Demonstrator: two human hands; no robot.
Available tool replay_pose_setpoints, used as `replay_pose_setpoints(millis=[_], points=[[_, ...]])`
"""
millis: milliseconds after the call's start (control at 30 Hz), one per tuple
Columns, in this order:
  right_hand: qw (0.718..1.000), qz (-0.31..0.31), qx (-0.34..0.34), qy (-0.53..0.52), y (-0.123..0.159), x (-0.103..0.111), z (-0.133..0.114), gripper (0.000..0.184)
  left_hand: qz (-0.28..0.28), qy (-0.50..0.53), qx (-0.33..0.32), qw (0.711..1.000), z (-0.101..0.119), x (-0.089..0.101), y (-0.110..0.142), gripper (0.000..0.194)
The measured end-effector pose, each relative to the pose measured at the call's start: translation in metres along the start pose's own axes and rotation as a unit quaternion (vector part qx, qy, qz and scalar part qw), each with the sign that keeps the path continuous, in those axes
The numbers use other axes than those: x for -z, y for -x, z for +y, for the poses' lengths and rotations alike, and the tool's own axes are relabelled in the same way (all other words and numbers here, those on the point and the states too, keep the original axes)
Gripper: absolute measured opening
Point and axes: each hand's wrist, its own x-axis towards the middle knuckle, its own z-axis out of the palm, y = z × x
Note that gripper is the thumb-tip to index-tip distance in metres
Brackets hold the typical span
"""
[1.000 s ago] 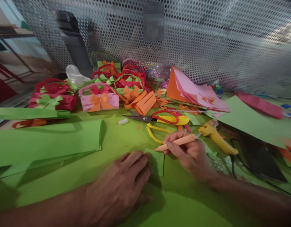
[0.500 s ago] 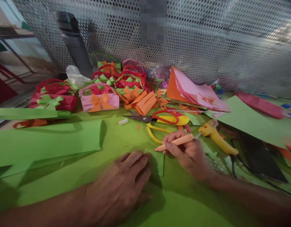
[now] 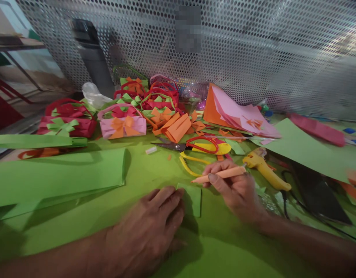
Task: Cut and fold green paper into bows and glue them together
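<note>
My left hand lies palm down on the green tabletop, holding nothing. Its outstretched fingertips rest over the left side of a small green paper piece. My right hand grips a peach-coloured pen between thumb and fingers. The pen slants, its orange tip just above the paper's top edge; I cannot tell if it touches anything. Beyond the hands lie red-handled scissors, a yellow handle loop and a small white stick. A yellow glue gun lies right of my right hand.
Large folded green sheets lie left. Small paper bags with bows crowd the back, beside pink and orange sheets. A dark bottle stands by the perforated metal panel. A black flat object and cables lie right.
My right hand has shifted slightly right with the pen, and the tip has drawn back from the paper. My left hand stays in place; the view has tilted slightly.
</note>
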Motion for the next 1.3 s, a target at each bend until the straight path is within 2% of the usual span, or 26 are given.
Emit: replay_pose_setpoints(millis=[233, 400, 500, 700, 1067, 1167, 1300], points=[[1.000, 0.009, -0.025, 0.001, 0.006, 0.009, 0.003, 0.010, 0.034, -0.021, 0.028, 0.999, 0.003, -0.003, 0.004, 0.042], [0.999, -0.022, -0.037, -0.007, 0.011, 0.010, 0.005, 0.010, 0.022, -0.025, 0.029, 0.999, 0.004, -0.001, 0.003, 0.040], [0.999, -0.037, -0.017, 0.006, 0.012, 0.009, 0.006, 0.010, 0.025, -0.022, 0.022, 0.999, 0.003, -0.001, 0.002, 0.041], [0.999, -0.040, 0.007, 0.036, 0.012, 0.008, 0.006, 0.012, 0.027, -0.020, 0.017, 0.999, 0.002, -0.002, 0.002, 0.043], [0.997, -0.060, -0.008, 0.049, 0.012, 0.009, 0.007, 0.012, 0.024, -0.033, 0.024, 0.999, 0.002, -0.002, 0.002, 0.043], [0.999, -0.043, -0.014, 0.026, 0.011, 0.009, 0.005, 0.012, 0.021, -0.032, 0.023, 0.999, 0.002, -0.001, 0.002, 0.041], [0.999, 0.011, -0.002, -0.034, 0.008, 0.008, 0.002, 0.010, 0.029, -0.023, 0.019, 0.999, 0.003, -0.001, 0.003, 0.043]])
